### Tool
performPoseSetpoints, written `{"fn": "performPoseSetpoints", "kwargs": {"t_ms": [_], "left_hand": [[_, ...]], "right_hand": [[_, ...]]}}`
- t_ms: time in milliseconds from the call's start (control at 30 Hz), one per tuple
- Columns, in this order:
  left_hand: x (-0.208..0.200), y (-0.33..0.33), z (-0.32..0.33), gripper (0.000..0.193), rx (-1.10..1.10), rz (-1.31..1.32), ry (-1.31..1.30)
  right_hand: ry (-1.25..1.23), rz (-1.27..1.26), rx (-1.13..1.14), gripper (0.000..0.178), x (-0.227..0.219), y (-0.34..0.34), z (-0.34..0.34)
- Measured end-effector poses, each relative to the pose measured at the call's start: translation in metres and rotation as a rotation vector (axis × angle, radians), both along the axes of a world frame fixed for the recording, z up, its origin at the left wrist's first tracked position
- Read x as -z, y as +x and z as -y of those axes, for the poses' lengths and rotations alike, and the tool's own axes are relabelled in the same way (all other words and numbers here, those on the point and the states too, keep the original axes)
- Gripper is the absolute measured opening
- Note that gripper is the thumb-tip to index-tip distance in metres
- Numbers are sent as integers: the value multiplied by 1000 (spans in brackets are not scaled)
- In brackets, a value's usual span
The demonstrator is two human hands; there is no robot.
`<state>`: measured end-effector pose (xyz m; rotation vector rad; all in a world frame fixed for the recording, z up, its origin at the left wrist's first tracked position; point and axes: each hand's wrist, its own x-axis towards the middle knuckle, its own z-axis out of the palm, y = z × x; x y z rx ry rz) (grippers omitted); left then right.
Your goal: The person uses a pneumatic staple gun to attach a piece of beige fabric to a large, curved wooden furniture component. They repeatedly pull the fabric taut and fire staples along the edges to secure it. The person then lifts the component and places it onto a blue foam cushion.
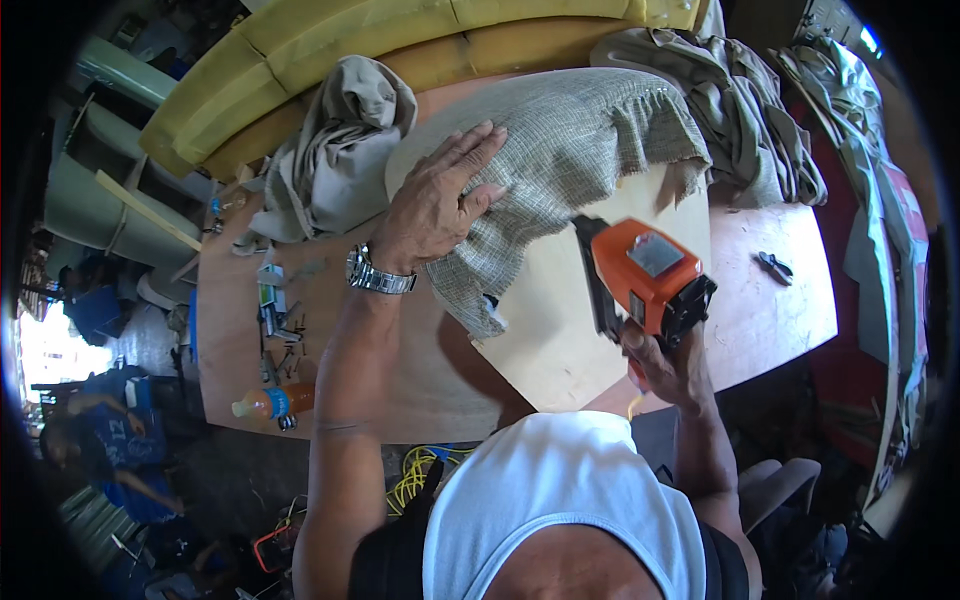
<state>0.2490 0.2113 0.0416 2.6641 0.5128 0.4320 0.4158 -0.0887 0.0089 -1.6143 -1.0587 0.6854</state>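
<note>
My left hand lies flat, fingers stretched, on a grey-beige woven fabric. The cloth drapes over the far part of a pale wooden panel, and its frayed edge hangs loose across the bare wood. In my right hand is an orange and black staple gun, gripped by its handle. Its black nose end points up and left, close to the fabric's edge; whether it touches the panel I cannot tell. Part of the handle is hidden behind the tool's body.
The panel rests on a wooden table. Yellow foam curves along the back, with bunched cloth before it. Black pliers lie right; an orange drink bottle and small hardware lie left. A yellow hose coils below. Another person sits lower left.
</note>
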Motion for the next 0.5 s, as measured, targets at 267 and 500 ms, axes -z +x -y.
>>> {"fn": "performPoseSetpoints", "kwargs": {"t_ms": [267,500], "left_hand": [[12,-6,-5,69,3,91,82],[14,-5,-4,80,-6,104,109]], "right_hand": [[80,149,-58,47,-32,-11,-62],[-1,144,-66,50,-33,-18,-78]]}}
